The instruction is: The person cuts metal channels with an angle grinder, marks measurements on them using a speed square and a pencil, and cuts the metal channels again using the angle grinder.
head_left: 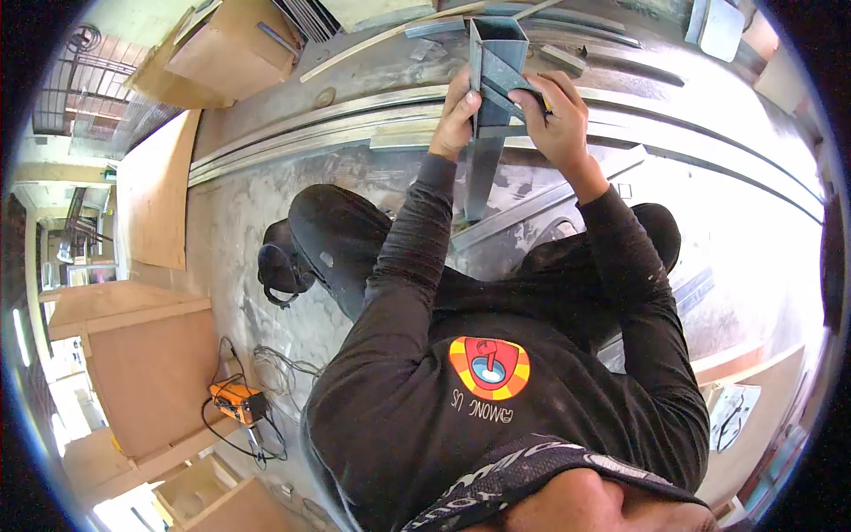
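A square metal tube [498,40], its open end facing away from me, is held out in front of my knees. My left hand [457,117] is closed on the tube's left side, with the thumb pressed against its edge. A flat grey metal piece [502,82] lies slantwise across the tube. My right hand [558,113] pinches the lower right end of this flat piece between thumb and fingers. Something small and yellow shows by the right fingers, too hidden to name. Below the hands, a dark metal length [484,182] slants down towards the floor.
Long metal profiles [355,115] run across the floor beyond my knees. Another metal channel [550,199] lies between my legs. At the left stand wooden cabinets [146,372] and an orange machine with cables [238,402]. A cardboard box [232,55] sits at the upper left.
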A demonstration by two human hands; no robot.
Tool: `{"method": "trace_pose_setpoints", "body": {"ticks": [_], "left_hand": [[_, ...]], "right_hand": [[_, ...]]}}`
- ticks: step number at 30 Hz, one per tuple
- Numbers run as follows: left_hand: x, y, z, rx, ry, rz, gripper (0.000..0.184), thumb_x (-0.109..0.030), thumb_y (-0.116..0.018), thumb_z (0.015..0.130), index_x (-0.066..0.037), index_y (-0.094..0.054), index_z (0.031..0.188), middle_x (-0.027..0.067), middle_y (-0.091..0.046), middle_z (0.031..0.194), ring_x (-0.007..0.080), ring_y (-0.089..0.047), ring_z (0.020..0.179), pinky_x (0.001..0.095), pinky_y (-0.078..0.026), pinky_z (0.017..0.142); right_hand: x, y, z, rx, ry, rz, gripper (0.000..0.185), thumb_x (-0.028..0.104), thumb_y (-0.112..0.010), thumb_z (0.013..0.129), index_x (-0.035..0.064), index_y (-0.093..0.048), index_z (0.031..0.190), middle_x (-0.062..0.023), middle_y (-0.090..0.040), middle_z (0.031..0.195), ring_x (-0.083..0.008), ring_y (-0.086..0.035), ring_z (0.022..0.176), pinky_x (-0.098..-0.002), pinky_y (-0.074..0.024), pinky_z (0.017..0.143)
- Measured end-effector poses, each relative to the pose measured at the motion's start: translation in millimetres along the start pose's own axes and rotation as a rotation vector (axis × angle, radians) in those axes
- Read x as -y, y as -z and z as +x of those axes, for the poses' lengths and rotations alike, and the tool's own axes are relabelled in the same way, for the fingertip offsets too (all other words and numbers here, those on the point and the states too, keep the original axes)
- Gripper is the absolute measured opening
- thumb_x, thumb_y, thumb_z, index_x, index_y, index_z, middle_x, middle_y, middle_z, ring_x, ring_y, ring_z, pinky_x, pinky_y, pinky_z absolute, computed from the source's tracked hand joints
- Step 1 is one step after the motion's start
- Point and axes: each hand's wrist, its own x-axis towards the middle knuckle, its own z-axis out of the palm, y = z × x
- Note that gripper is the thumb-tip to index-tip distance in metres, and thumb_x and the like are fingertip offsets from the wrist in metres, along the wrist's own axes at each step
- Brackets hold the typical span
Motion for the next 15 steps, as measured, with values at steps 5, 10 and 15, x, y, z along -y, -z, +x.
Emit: {"method": "trace_pose_setpoints", "body": {"ticks": [5, 10, 15], "left_hand": [[7.6, 4.4, -2.4, 0.019, 0.041, -0.038, 0.092, -0.066, -0.062, 0.087, 0.004, -0.047, 0.144, 0.0105, -0.06, 0.131, 0.0202, -0.055, 0.12, 0.0343, -0.041, 0.105], [4.1, 4.4, 1.7, 0.056, 0.03, -0.035, 0.091, -0.066, -0.062, 0.087, 0.004, -0.048, 0.142, 0.0103, -0.06, 0.13, 0.0192, -0.056, 0.118, 0.0328, -0.042, 0.104], [7.1, 5.0, 1.6, 0.06, 0.008, -0.035, 0.09, -0.067, -0.061, 0.088, 0.004, -0.049, 0.141, 0.0104, -0.06, 0.129, 0.0191, -0.055, 0.118, 0.0325, -0.042, 0.103]], "right_hand": [[-1.5, 0.0, 0.2, 0.005, -0.025, -0.012, 0.023, 0.001, -0.081, 0.08, -0.001, -0.072, 0.102, -0.0129, -0.068, 0.093, -0.0231, -0.066, 0.077, -0.0296, -0.0528, 0.069], [-1.7, -0.3, 2.7, -0.003, -0.021, 0.012, 0.023, 0.001, -0.081, 0.081, -0.0016, -0.072, 0.102, -0.0137, -0.067, 0.093, -0.0228, -0.066, 0.077, -0.029, -0.0524, 0.069], [-2.2, -1.1, 2.0, 0.002, -0.043, 0.017, 0.023, 0.006, -0.082, 0.081, 0.0007, -0.073, 0.102, -0.0132, -0.067, 0.092, -0.0251, -0.067, 0.078, -0.0314, -0.053, 0.07]]}}
